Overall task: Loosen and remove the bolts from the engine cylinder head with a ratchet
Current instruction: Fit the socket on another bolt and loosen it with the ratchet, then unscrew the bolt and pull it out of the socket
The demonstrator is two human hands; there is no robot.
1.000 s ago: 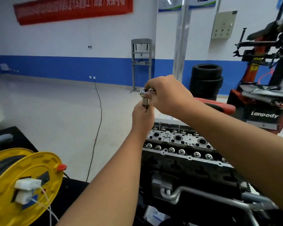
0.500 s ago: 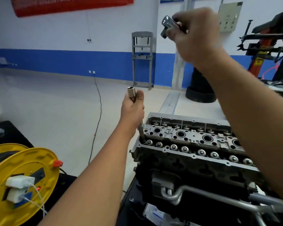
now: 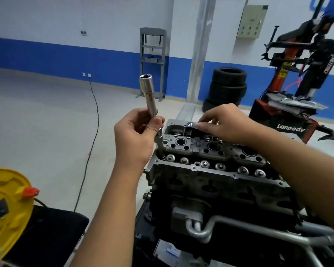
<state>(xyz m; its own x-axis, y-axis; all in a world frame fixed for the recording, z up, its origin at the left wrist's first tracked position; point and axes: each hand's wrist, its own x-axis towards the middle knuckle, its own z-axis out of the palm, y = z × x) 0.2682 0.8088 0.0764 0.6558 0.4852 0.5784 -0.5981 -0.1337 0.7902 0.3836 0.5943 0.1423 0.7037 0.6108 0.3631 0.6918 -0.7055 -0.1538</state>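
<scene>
1. The left hand (image 3: pixel 135 135) is gripping a long socket extension (image 3: pixel 150 97) near its middle, fingers and thumb curled tight round the shaft.
2. The extension is standing close to upright, its long axis leaning slightly left at the top. Its open socket end is pointing up; its lower end is running down past the thumb to the near-left corner of the cylinder head (image 3: pixel 210 157), where it seems to be sitting in a bolt hole, though I cannot tell how deep.
3. The right hand (image 3: pixel 224 124) is reaching over the far edge of the cylinder head, fingers curled down on the shiny ratchet (image 3: pixel 191 124). Only the ratchet's rounded head is peeking out to the left of the fingertips, so I cannot tell how its handle is lying.
4. The cylinder head is sitting on top of the engine block, its long axis running from near left to far right.
5. Half a second back the right hand was holding the ratchet high in the air; it is now down at the head's far edge. The left hand is holding the extension lower on the shaft, with more of the socket end showing above the fist.
6. A yellow cable reel (image 3: pixel 8 205) is sitting at the lower left, a stack of tyres (image 3: pixel 227 85) is standing by the blue-banded wall, and a red tyre changer (image 3: pixel 289 116) is off to the right.
</scene>
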